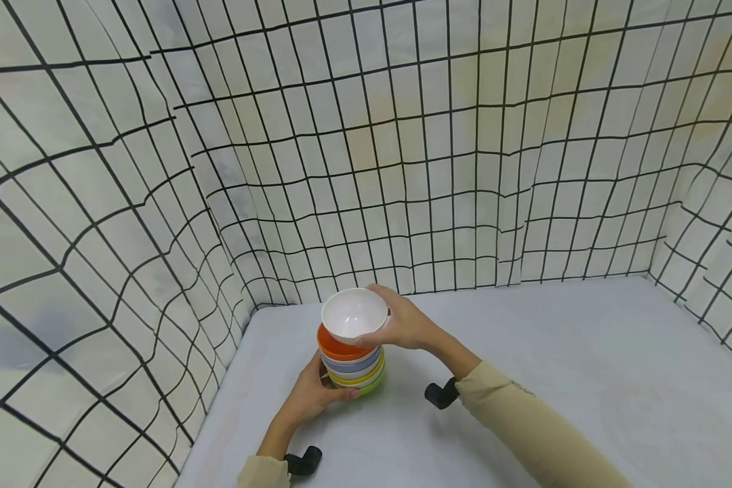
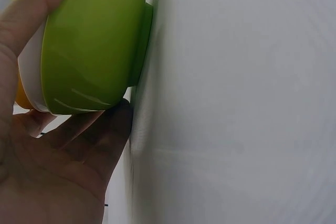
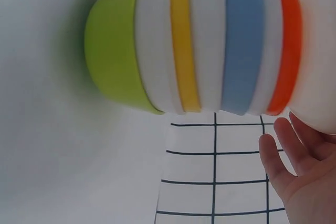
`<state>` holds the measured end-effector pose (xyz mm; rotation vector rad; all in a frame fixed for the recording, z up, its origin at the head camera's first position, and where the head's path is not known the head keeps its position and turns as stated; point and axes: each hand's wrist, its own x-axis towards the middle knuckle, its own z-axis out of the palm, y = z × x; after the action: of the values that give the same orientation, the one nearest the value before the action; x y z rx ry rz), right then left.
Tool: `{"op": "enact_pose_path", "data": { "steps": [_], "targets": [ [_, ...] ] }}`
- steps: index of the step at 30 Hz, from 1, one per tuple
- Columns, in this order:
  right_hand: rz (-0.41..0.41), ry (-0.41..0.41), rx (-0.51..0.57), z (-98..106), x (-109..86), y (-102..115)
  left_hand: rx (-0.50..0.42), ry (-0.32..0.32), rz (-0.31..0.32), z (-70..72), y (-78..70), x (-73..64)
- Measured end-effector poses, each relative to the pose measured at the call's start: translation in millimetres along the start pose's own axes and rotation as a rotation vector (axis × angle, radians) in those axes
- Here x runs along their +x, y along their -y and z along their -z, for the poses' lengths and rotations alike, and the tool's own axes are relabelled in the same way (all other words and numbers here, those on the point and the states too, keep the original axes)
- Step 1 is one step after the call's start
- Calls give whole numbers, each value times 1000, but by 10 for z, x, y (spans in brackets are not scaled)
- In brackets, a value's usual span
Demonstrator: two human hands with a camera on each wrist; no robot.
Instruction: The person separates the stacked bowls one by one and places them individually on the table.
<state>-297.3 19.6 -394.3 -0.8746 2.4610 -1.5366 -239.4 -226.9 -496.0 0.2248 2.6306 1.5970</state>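
A stack of nested bowls stands on the white table, with a green bowl at the bottom and an orange bowl on top. Between them show white rims, a yellow bowl and a blue bowl. My left hand grips the stack low on its left, thumb across the front near the green bowl. Over the orange bowl, my right hand holds a white bowl by its right side, thumb in front. That bowl's opening tilts toward the head camera, and its underside overlaps the orange rim.
A white tabletop extends widely to the right of the stack. Behind and to the left rises a white wall with a black grid. Black wrist mounts sit on both wrists.
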Motion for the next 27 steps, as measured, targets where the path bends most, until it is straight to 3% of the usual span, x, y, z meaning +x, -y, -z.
{"op": "enact_pose_path", "data": {
  "steps": [7,13,20,27],
  "targets": [
    [41,-33,70,187,-109,19,-3,-4,-6,-10,8,8],
    [56,-96,70,384,-250,-44,1,-10,-6,-17,7,7],
    [-40,-166,26,579,-466,-213,-12,-12,1,-12,7,2],
    [-150,-207,-18,683,-699,-596,-29,-6,8,-7,-15,2]
  ]
}}
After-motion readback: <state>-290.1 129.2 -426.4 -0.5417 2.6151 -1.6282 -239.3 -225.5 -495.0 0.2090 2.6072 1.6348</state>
